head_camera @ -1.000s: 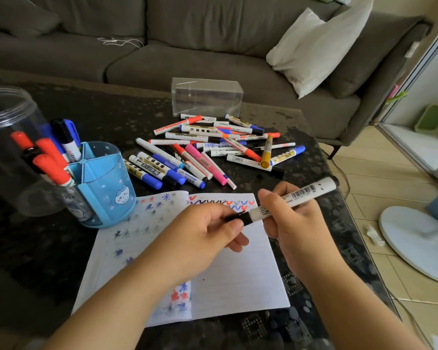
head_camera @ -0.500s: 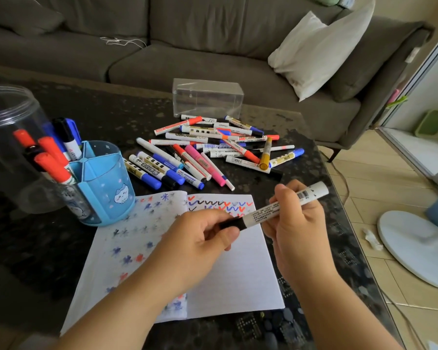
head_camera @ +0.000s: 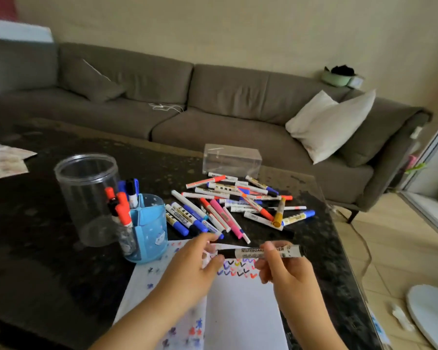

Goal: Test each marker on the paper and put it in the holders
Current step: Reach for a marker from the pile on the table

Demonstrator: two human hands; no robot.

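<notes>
A white whiteboard marker (head_camera: 263,251) with black ends lies level in the air above the far end of the paper (head_camera: 240,311). My right hand (head_camera: 283,271) grips its barrel from below. My left hand (head_camera: 195,266) pinches its black left end; motion blur hides whether the cap is on or off. The paper carries coloured zigzags and stars. A blue divided holder (head_camera: 153,236) with red, black and blue markers stands left of the paper, with a clear round jar (head_camera: 86,195) behind it. Several loose markers (head_camera: 238,205) lie in a pile beyond the paper.
A clear plastic box (head_camera: 232,159) stands behind the pile on the dark table (head_camera: 48,261). A grey sofa (head_camera: 213,102) with a white cushion (head_camera: 331,122) runs along the far side. The table's right edge borders a tiled floor with a white fan base (head_camera: 433,317).
My head has tilted up, so more sofa and wall show. The marker has swung from a slant to level, and both hands have shifted toward the far end of the paper.
</notes>
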